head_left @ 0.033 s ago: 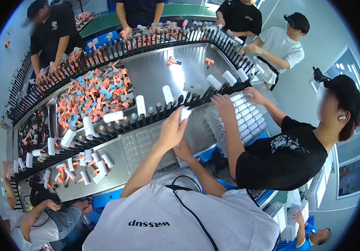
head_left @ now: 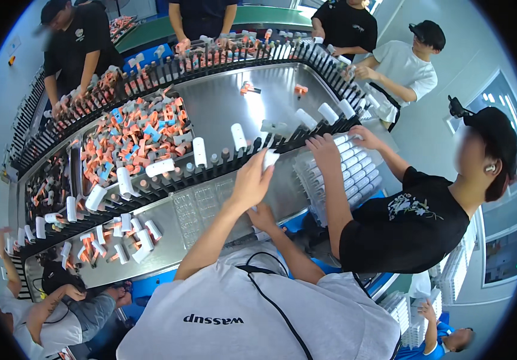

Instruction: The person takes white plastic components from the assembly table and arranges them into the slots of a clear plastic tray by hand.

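My left hand (head_left: 251,183) is raised at the near edge of the black peg rail, closed around a small white plastic piece (head_left: 270,158) that sticks out above its fingers. Lower down and partly behind the left wrist, my right hand (head_left: 263,217) has its fingers curled; what it holds, if anything, I cannot make out. Just beyond my left hand, a white rounded housing (head_left: 238,137) stands on a peg, with another white housing (head_left: 199,152) farther left. Under my hands lies a metal worktop (head_left: 225,223) with a clear plastic tray (head_left: 191,210) on it.
A bin of orange, grey and blue parts (head_left: 132,138) lies beyond the rail. White-topped orange pieces (head_left: 117,240) are on the worktop at left. To my right, a co-worker's hands (head_left: 324,150) are at a tray of white cylinders (head_left: 357,171). Other people stand around the line.
The pegs and white housings on the near rail have shifted slightly left. My left hand has moved a little to the right, and its white piece has turned. My right hand is almost unmoved.
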Motion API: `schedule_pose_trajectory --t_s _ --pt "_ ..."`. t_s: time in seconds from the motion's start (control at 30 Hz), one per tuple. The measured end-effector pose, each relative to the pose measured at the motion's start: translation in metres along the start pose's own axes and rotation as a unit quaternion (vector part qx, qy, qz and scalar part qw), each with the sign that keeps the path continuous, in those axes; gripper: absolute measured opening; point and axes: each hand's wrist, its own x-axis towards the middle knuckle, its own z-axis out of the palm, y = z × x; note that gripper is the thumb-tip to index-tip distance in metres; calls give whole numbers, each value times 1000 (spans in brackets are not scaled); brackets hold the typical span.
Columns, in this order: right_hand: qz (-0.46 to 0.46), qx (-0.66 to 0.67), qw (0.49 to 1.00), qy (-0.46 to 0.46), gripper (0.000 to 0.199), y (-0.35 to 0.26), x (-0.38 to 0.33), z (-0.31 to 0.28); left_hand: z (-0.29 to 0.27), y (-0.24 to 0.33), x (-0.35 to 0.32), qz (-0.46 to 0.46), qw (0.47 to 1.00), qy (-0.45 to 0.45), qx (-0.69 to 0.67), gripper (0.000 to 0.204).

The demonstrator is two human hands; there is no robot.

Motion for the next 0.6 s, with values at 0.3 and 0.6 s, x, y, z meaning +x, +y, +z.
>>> schedule_pose_trajectory --t_s 0.3,0.6 --pt "10 29 1000 1 43 -13 -11 -1 -21 -10 51 -139 969 104 177 40" --pt "16 -17 1000 -19 40 -27 -15 0 -76 -16 49 -127 946 35 297 48"
